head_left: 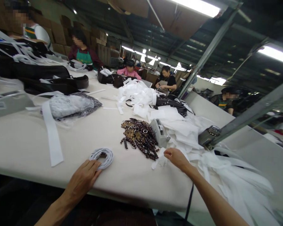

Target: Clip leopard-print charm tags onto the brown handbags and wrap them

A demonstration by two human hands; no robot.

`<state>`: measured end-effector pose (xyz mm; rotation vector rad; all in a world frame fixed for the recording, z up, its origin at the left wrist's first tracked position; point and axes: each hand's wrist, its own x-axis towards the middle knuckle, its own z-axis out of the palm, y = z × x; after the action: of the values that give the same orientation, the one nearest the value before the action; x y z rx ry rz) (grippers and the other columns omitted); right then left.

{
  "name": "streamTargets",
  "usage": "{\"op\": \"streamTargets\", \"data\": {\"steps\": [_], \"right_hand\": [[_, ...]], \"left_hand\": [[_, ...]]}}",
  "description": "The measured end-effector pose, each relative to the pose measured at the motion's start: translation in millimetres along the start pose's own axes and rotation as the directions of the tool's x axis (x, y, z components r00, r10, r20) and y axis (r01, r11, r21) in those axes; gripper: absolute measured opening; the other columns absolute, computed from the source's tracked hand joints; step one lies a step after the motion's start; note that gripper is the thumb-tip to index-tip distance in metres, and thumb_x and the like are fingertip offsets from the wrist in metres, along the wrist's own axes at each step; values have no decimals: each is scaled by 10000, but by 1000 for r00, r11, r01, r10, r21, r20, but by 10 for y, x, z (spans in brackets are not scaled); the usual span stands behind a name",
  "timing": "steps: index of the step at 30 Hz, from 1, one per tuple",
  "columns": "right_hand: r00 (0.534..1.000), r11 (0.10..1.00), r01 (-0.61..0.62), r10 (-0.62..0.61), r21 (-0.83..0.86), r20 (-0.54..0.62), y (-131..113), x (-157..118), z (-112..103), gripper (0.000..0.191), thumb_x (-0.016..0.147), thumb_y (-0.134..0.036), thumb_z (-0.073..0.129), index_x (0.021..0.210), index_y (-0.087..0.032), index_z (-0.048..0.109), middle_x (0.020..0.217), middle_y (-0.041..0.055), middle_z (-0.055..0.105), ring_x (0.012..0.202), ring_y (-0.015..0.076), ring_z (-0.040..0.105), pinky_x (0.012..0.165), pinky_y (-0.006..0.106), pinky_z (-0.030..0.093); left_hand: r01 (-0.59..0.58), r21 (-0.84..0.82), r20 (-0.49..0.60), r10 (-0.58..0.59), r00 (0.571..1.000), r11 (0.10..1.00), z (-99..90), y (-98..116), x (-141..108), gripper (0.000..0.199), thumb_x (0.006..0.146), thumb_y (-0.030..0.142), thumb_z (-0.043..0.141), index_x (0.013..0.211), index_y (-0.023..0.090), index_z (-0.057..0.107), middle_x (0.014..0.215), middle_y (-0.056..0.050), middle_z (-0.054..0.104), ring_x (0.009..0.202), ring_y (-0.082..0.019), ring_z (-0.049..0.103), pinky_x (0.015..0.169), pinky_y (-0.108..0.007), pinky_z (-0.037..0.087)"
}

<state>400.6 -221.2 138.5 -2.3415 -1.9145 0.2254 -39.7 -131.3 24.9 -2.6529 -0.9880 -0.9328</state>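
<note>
My left hand (86, 174) grips a coil of pale grey-white cord (108, 160) by its near left side, close to the table's front edge. The loops lie together in a flat ring. My right hand (175, 158) is raised over the table with its fingers closed in a pinch. Right by those fingertips is a small white piece of paper or film (157, 162); whether they hold it I cannot tell. Just beyond lies a heap of brown patterned tags with metal rings (138, 133). A grey tape dispenser (159, 133) stands against the heap's right side.
White sheets (176, 122) and long white strips (238, 175) cover the table's right side. A plastic-wrapped bundle (73, 105) and a white strip (52, 138) lie left. Dark bags (40, 73) are piled far left. A metal post (250, 108) slants at right. Several people sit beyond.
</note>
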Motion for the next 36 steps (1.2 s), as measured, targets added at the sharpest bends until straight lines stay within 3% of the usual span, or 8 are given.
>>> {"op": "streamTargets", "data": {"steps": [5,8,14,21,25,28,33,36], "right_hand": [[989,987,-144,142,-69,-42,287,13,-88,225,816,-185,530,719,-185,733,781,79,723,784,196,653,705,264,405],[993,993,-110,107,-49,-55,262,13,-117,237,845,-212,512,817,-179,745,836,78,729,814,188,656,725,259,416],[991,990,137,-136,-18,10,-341,-153,159,187,844,-339,594,902,-208,714,925,35,708,859,173,630,778,252,442],[980,962,195,-185,-189,70,-708,-296,558,233,841,-36,469,942,-146,648,1026,134,661,941,234,601,757,308,461],[977,947,211,-199,-240,74,-639,-308,457,254,870,-38,445,911,-181,650,971,93,677,932,225,604,733,299,463],[967,951,231,-248,-204,-60,-735,-353,182,228,876,-90,493,948,-221,666,940,54,693,945,221,609,768,309,465],[810,892,447,-431,-57,-398,-1255,-420,-441,151,899,-200,541,967,-241,670,908,39,700,846,191,635,770,321,483],[669,788,615,-535,-20,-516,-1552,-373,-518,185,908,-176,543,1039,-246,654,942,43,703,864,190,626,808,339,488]], "left_hand": [[-29,43,-24,30,999,999,37,-11,-27,191,948,269,461,1025,168,603,962,-85,681,888,-246,614,869,-415,475],[-26,60,-26,27,999,998,58,-10,-51,193,946,259,469,1053,161,596,1003,-97,679,920,-249,614,898,-421,468],[-18,46,16,18,1000,999,38,-3,-38,172,937,248,503,1048,143,581,970,-96,663,901,-252,592,868,-413,470],[-8,54,41,6,999,999,-5,17,-18,161,930,239,503,1042,150,577,948,-89,651,891,-256,577,867,-413,463],[27,48,51,-29,998,999,-31,52,-2,148,930,236,499,1019,155,585,915,-80,644,866,-243,566,840,-392,468],[52,44,68,-55,996,998,-72,85,33,155,931,236,493,1014,153,593,900,-76,642,860,-233,564,841,-381,472],[116,-17,98,-114,989,993,-139,130,84,165,931,206,453,974,152,603,874,-78,640,851,-226,566,846,-388,476],[284,-169,59,-278,959,944,-234,125,101,167,922,251,467,951,163,605,878,-78,641,847,-223,565,806,-372,477]]}}
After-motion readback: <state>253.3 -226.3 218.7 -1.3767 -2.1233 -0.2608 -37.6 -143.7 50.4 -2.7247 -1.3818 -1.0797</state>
